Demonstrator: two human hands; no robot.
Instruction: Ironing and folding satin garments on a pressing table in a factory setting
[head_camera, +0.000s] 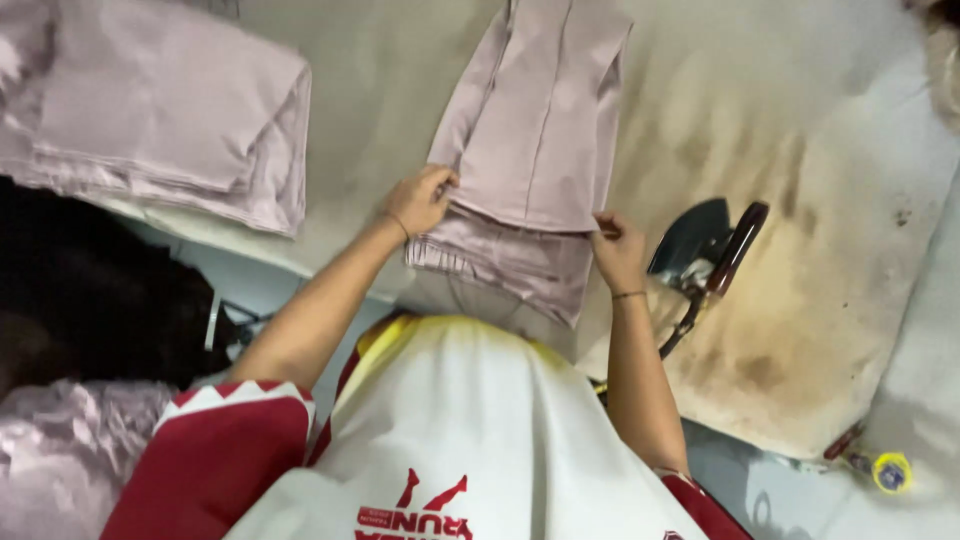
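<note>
One folded pair of pale mauve trousers (535, 130) lies lengthwise on the stained ironing pad (820, 250), its waistband end nearest the person and its legs doubled back over it, so that the folded edge crosses the garment just above the waistband. Both hands are on that fold. The left hand (418, 200) sits at the left corner of the trousers, fingers curled and pinched shut on the cloth edge. The right hand (620, 250) is at the right corner of the trousers, its fingers closed narrowly on the fold there; a thin band circles that wrist.

Just right of the trousers, beside the right hand, rests one iron (700, 245), dark grey in the body with a dark reddish-brown handle, lying on the pad and not touched by either hand. Well to the left of the trousers, at the far left corner of the pad, lies one stack of folded cloth (170, 110) in the same pale mauve; how many pieces it holds cannot be told. Below and far left of the trousers, off the pad, a crumpled heap of mauve fabric (60, 460) shows at the frame's edge. Far to the lower right of the trousers, one small round yellow object (890, 472) sits near the pad's corner, too small to make out.
</note>
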